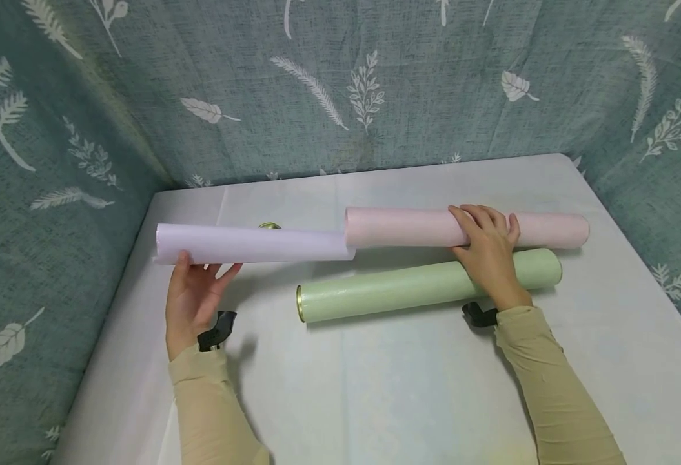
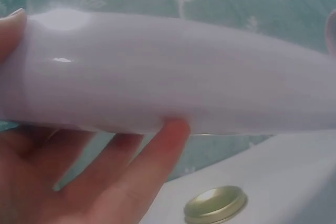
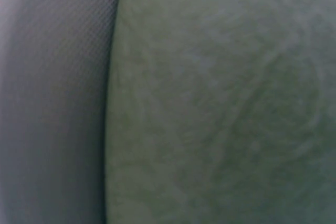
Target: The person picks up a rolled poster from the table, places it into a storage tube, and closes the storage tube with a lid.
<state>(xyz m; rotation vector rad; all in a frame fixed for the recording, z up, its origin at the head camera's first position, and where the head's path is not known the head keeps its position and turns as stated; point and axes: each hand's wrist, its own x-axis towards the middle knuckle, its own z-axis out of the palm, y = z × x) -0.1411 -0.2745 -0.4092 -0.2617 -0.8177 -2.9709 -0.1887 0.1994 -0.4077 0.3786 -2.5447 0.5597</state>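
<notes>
My left hand [image 1: 195,297] holds a pale lavender, glossy rolled sheet [image 1: 253,245] near its left end. In the left wrist view, the fingers lie under the rolled sheet [image 2: 157,72] and a fingertip shows at its upper left. The roll's right end overlaps the left end of a pink tube [image 1: 401,227]; whether any of it is inside cannot be told. My right hand [image 1: 488,252] grips the pink tube from above. A green tube [image 1: 386,294] with a gold rim lies in front, under the right wrist. The right wrist view is mostly filled by the green tube [image 3: 220,98].
A round gold lid [image 2: 215,205] lies on the table behind the rolled sheet. The white-covered table [image 1: 398,387] meets leaf-patterned green-blue curtains [image 1: 340,84] at the back and sides.
</notes>
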